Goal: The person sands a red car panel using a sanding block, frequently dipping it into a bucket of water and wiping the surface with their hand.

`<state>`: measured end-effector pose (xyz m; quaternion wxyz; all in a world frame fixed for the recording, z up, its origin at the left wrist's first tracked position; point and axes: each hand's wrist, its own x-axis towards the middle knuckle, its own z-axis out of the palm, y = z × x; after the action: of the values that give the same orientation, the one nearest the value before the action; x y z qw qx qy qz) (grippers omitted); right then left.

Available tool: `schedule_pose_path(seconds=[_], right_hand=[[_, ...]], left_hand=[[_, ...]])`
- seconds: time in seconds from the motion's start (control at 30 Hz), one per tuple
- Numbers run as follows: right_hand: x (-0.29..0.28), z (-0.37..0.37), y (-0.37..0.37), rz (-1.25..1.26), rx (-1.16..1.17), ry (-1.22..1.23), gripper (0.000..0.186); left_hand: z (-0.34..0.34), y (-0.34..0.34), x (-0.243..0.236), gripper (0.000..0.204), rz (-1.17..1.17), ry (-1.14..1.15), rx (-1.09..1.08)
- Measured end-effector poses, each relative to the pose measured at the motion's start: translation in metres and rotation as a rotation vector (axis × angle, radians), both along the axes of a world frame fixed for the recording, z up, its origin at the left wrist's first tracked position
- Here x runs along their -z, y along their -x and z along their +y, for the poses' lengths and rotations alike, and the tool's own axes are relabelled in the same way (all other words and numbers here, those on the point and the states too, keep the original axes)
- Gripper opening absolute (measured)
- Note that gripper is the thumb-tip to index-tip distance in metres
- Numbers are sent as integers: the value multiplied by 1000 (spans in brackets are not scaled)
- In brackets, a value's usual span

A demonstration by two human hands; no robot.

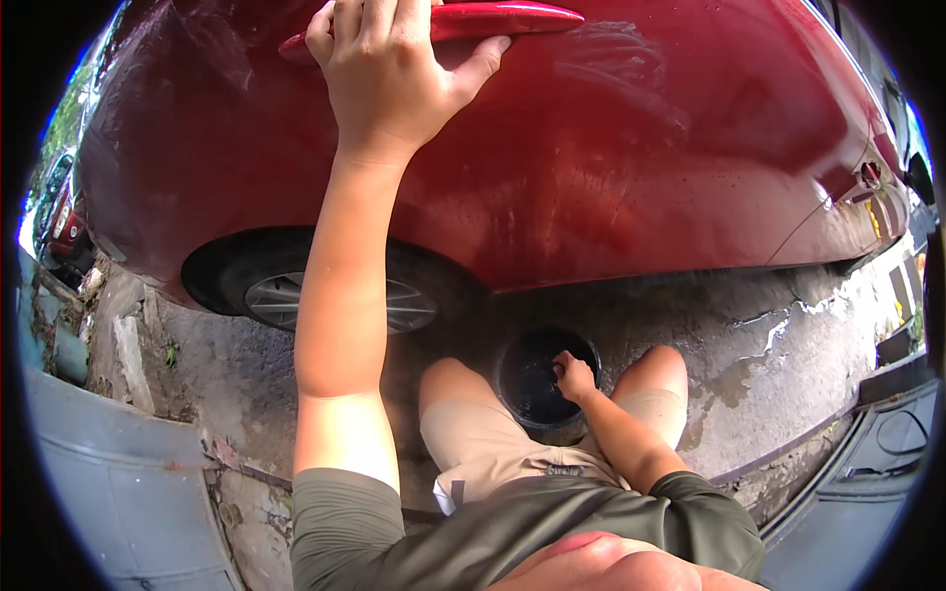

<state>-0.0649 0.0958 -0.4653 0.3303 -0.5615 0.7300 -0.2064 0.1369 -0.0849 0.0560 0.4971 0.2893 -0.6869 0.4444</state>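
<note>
Two unclear grips: left hand [392,74] at car [611,148], 11 o'clock; right hand [574,376] apparently dipping at bucket [522,357], 4 o'clock; lifting seems needed next.

Glossy painted-metal car body [601,187], smooth plastic-looking bucket [505,379], matt rubber tyre [455,289], rough concrete ground [739,394]

Fisheye view (head-worn), facing steeply down, near

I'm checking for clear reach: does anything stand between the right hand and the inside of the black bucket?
Nothing visible does. The right hand is at the open mouth of the black bucket; the left knee and right knee flank it without coming between.
</note>
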Motion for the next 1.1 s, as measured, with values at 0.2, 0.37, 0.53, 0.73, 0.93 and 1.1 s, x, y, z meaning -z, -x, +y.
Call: schedule_pose_path(seconds=[0.2,0.37,0.53,0.73,0.93,1.1], right_hand=[[-4,-6,-4,42,2,183,16],[-5,-12,-9,-92,-15,170,20],[7,-17,-10,-139,57,-29,31],[16,-16,0,-59,-6,-56,44],[25,-14,6,-31,-19,-251,58],[23,-13,-3,-132,-26,-283,61]], left_hand=[[-3,1,1,51,36,13,-7],[-5,2,6,50,43,12,-2],[-5,1,4,48,61,15,32],[-4,2,1,49,52,-16,56],[2,2,9,48,30,-95,7],[16,20,72,79,-12,-111,-101]])
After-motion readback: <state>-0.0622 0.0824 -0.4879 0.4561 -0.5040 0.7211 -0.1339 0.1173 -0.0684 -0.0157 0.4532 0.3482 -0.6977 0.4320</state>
